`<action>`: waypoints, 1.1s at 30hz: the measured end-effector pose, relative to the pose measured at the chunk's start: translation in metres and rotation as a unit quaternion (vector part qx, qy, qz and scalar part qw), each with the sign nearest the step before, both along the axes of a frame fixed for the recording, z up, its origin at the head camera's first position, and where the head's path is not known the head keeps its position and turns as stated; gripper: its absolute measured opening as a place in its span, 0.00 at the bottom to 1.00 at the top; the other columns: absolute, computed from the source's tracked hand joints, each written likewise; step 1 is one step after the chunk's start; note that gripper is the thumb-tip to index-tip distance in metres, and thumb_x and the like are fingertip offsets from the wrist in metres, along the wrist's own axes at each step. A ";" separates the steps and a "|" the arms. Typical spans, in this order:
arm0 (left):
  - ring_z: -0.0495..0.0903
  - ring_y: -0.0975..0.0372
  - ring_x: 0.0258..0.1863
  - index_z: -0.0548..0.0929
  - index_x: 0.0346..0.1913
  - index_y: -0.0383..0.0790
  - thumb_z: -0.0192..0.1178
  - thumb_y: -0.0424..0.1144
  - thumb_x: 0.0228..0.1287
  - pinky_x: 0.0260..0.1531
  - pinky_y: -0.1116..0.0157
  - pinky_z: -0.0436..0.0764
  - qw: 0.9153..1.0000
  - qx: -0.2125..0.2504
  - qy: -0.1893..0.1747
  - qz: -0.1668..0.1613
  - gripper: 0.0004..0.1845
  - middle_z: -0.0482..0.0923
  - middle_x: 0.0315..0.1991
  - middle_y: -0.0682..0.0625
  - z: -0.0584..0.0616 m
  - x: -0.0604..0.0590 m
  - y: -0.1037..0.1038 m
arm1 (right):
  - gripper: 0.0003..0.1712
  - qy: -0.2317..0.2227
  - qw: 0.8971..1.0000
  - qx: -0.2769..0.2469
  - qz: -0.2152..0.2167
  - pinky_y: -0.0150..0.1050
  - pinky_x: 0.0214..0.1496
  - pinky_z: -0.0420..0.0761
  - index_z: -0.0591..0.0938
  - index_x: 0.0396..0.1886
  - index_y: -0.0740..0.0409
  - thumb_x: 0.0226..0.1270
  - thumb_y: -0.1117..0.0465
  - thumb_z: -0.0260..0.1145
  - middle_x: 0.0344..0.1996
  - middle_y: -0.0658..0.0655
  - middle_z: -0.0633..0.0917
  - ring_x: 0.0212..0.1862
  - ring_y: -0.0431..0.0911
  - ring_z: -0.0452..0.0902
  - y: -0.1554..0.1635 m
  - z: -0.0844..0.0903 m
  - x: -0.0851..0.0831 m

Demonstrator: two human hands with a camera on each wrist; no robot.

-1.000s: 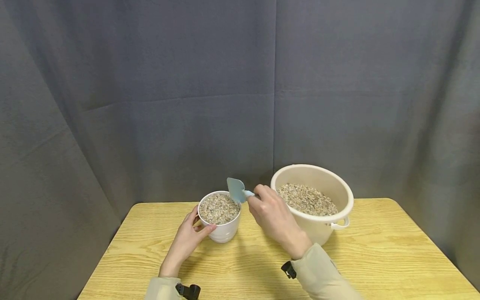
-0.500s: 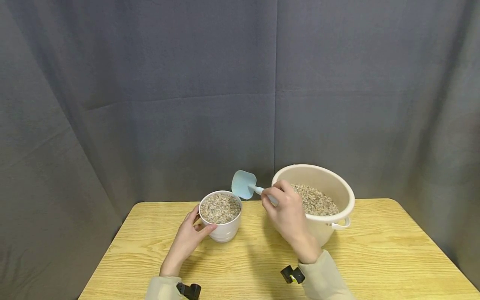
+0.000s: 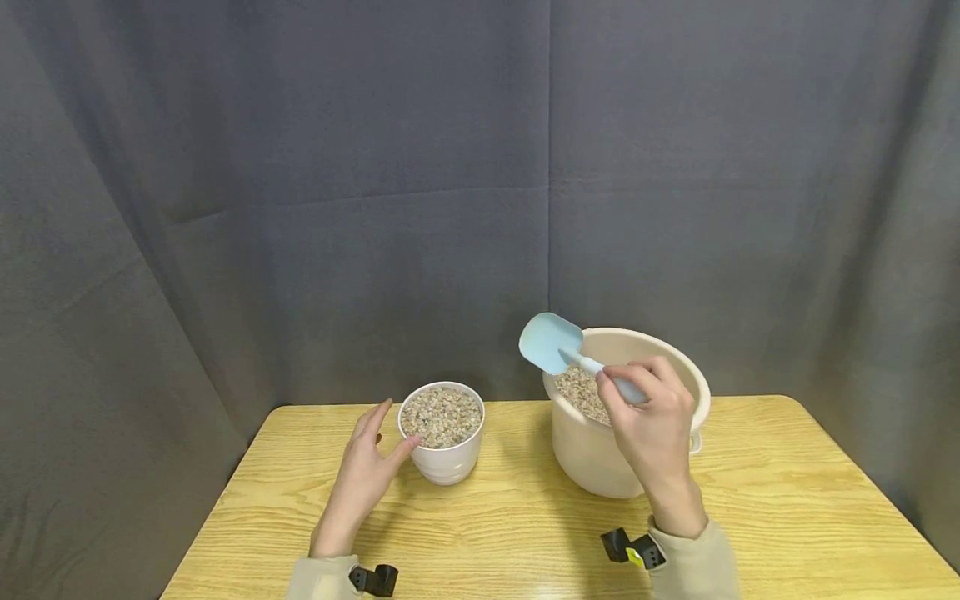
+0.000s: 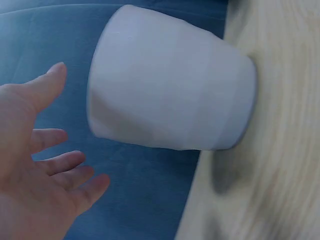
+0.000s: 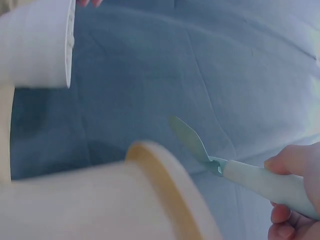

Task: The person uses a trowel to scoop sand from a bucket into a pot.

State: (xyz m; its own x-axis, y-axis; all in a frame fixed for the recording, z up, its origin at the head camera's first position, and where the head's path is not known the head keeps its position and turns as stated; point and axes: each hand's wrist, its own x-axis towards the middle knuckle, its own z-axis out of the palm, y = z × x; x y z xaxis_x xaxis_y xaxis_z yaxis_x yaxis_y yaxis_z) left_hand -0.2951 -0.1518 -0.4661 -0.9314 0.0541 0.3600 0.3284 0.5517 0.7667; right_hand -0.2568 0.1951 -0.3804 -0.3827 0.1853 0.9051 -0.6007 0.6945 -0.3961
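My right hand (image 3: 660, 421) grips the white handle of a small light-blue trowel (image 3: 551, 342) and holds it above the left rim of a cream bucket (image 3: 592, 467). No gravel shows on the blade. In the right wrist view the trowel handle (image 5: 265, 183) lies between thumb and curled fingers. A white pot (image 3: 448, 463) stands upright on the table, filled close to its rim with small beige gravel (image 3: 441, 418). At its left side is my left hand (image 3: 360, 475), fingers spread. The left wrist view shows that hand (image 4: 35, 165) apart from the pot (image 4: 165, 80).
The bucket holds more of the gravel (image 3: 579, 392), partly hidden behind my right hand. A light wooden table (image 3: 480, 542) bears both containers. Grey curtain (image 3: 405, 208) hangs behind and along both sides of it. Small black cameras (image 3: 633, 550) sit at the wrists.
My right hand has carried the trowel rightward and up, from the pot's rim to over the bucket. My left hand has let go of the pot and drawn back slightly left.
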 end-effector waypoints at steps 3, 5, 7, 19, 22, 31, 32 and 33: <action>0.67 0.40 0.63 0.63 0.72 0.33 0.66 0.49 0.64 0.61 0.44 0.71 1.000 -0.012 0.021 0.007 0.40 0.59 0.71 0.35 0.008 0.005 0.000 | 0.06 0.003 1.000 -0.015 -0.018 0.26 0.33 0.68 0.88 0.25 0.62 0.55 0.63 0.70 0.27 0.56 0.81 0.31 0.44 0.74 0.014 -0.005 0.002; 0.68 0.41 0.63 0.64 0.72 0.34 0.66 0.48 0.64 0.61 0.45 0.72 0.999 -0.009 0.032 0.007 0.38 0.59 0.70 0.36 0.013 0.008 0.004 | 0.07 -0.001 0.999 -0.018 -0.031 0.25 0.33 0.68 0.89 0.25 0.62 0.55 0.62 0.69 0.27 0.56 0.82 0.31 0.44 0.74 0.023 -0.006 0.002; 0.67 0.44 0.64 0.66 0.71 0.35 0.66 0.46 0.65 0.63 0.47 0.71 0.999 0.001 0.042 0.001 0.37 0.60 0.70 0.38 0.019 0.010 0.010 | 0.07 -0.001 0.999 -0.020 -0.044 0.24 0.32 0.67 0.89 0.25 0.62 0.55 0.61 0.70 0.26 0.56 0.82 0.30 0.43 0.74 0.031 -0.007 0.001; 0.68 0.47 0.65 0.69 0.69 0.37 0.66 0.47 0.64 0.63 0.53 0.72 0.993 0.047 0.083 -0.066 0.34 0.66 0.67 0.42 0.029 0.020 0.066 | 0.03 -0.066 0.993 -0.015 -0.097 0.22 0.32 0.67 0.89 0.26 0.62 0.49 0.71 0.74 0.26 0.55 0.82 0.29 0.40 0.72 0.072 -0.015 0.007; 0.70 0.45 0.63 0.69 0.70 0.39 0.64 0.48 0.66 0.62 0.51 0.72 0.991 0.066 0.072 -0.093 0.33 0.65 0.68 0.41 0.028 0.020 0.081 | 0.03 -0.099 0.990 -0.004 -0.103 0.22 0.32 0.68 0.89 0.25 0.62 0.49 0.71 0.74 0.25 0.54 0.82 0.30 0.41 0.73 0.079 -0.017 0.006; 0.73 0.46 0.60 0.67 0.71 0.40 0.63 0.49 0.67 0.61 0.54 0.74 0.984 0.098 0.026 -0.144 0.34 0.65 0.69 0.43 0.021 0.011 0.119 | 0.02 -0.144 0.984 0.064 -0.089 0.35 0.26 0.72 0.87 0.22 0.60 0.48 0.69 0.74 0.23 0.54 0.79 0.27 0.50 0.75 0.090 -0.025 0.000; 0.73 0.46 0.60 0.67 0.71 0.40 0.63 0.49 0.67 0.61 0.54 0.74 0.983 0.101 0.025 -0.149 0.34 0.65 0.69 0.43 0.020 0.010 0.124 | 0.02 -0.145 0.983 0.073 -0.089 0.38 0.26 0.73 0.87 0.22 0.61 0.48 0.69 0.73 0.22 0.54 0.79 0.26 0.50 0.75 0.091 -0.024 -0.001; 0.73 0.46 0.61 0.67 0.72 0.40 0.62 0.50 0.67 0.61 0.53 0.74 0.982 0.106 0.021 -0.155 0.34 0.64 0.69 0.43 0.019 0.008 0.128 | 0.02 -0.147 0.982 0.082 -0.089 0.40 0.26 0.74 0.87 0.22 0.61 0.48 0.69 0.73 0.22 0.54 0.79 0.26 0.51 0.75 0.093 -0.023 -0.001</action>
